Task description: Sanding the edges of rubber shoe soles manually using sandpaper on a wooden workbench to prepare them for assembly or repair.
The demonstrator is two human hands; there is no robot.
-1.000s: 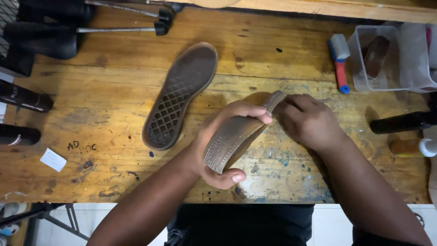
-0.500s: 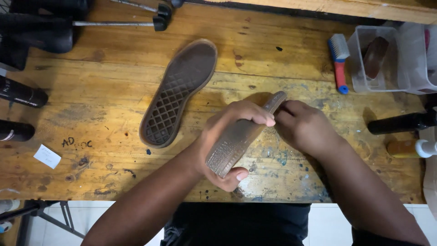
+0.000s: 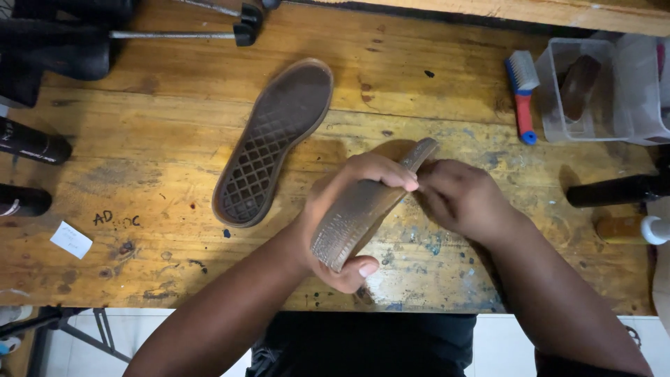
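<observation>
**Two hands grip a rubber sole above a worn wooden bench**

The left hand [image 3: 342, 223] is clamped on a brown rubber shoe sole [image 3: 363, 206], thumb under its near end and fingers curled over its upper edge, so the sole is held tilted on its side above the workbench [image 3: 419, 91]. The sole is long and narrow with rounded ends; the face turned toward the camera is a dull grey-brown with fine ribbed tread near the lower end, and its far tip points up and to the right. The right hand [image 3: 460, 199] is closed against the sole's far end, fingertips pinching at its edge just beside the left fingers; exactly what the fingertips hold is hidden.

A second sole [image 3: 272, 143] lies flat on the bench to the left, tread up, showing a diamond lattice at the heel end and a smoother pebbled forepart, with a lighter rim around it. It is near the held sole but apart from it.

The bench is of yellowed planks, scratched, stained and speckled with paint. At the right stand a brush with a blue and red handle [image 3: 522, 94] and a clear plastic tub [image 3: 551, 122] holding a dark brown object. Black handled tools [image 3: 42, 49] lie at the upper left, and a small slip of white paper [image 3: 70, 239] at the lower left.
</observation>
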